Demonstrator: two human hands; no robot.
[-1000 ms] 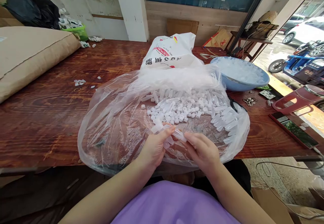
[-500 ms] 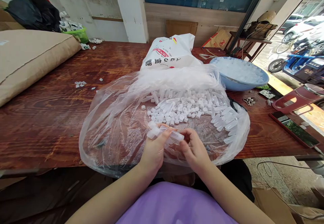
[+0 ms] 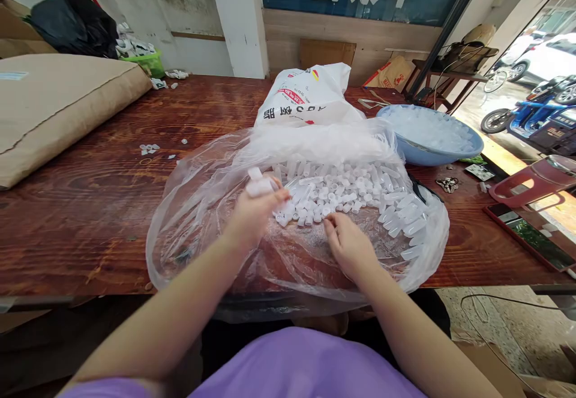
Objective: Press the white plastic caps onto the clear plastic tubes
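My left hand (image 3: 252, 215), slightly smeared by motion, is closed around a few translucent white plastic tubes (image 3: 260, 186) with caps, their ends poking out above the fingers. It hovers at the left side of a heap of small white caps (image 3: 321, 197). At the heap's near edge, my right hand (image 3: 348, 245) has thumb and fingertips pressed together; whatever they pinch, if anything, is hidden. Loose translucent tubes (image 3: 407, 215) lie to the right of the caps, and more lie behind them. All of this rests in a clear plastic bag (image 3: 198, 206) spread open on the wooden table (image 3: 81, 224).
Behind the clear bag stands a white printed sack (image 3: 306, 95). A blue basin (image 3: 432, 152) of translucent pieces sits back right, with keys (image 3: 447, 184), a phone (image 3: 531, 236) and a pink bottle (image 3: 531, 185) nearby. A large brown paper package (image 3: 67, 104) occupies the left.
My hands have come apart. My left hand went up and left with the tubes; my right hand let go of the tube end and moved up to the caps.
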